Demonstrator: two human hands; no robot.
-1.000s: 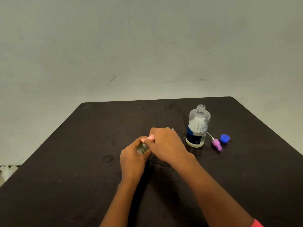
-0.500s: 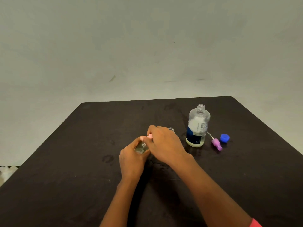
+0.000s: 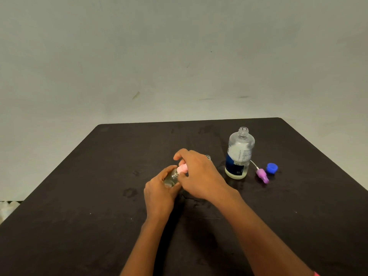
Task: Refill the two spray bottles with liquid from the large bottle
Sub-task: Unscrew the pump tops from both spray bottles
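My left hand (image 3: 159, 193) grips a small clear spray bottle (image 3: 171, 177) standing on the black table (image 3: 79, 196). My right hand (image 3: 199, 173) pinches the pink spray top (image 3: 182, 169) on that bottle's neck. Behind my right hand only the open mouth of a second small bottle (image 3: 207, 156) shows. The large clear bottle (image 3: 239, 154) with a blue and white label stands uncapped to the right, a little liquid at its bottom. Its blue cap (image 3: 272, 168) and a purple spray top (image 3: 262, 175) with a white tube lie to its right.
A plain pale wall rises behind the table's far edge. Faint wet smudges mark the tabletop near the bottles. White material shows beyond the table's left edge (image 3: 8, 206).
The pink spray top is now more exposed between my right fingers, which have shifted around it. My left hand still holds the small bottle in the same spot.
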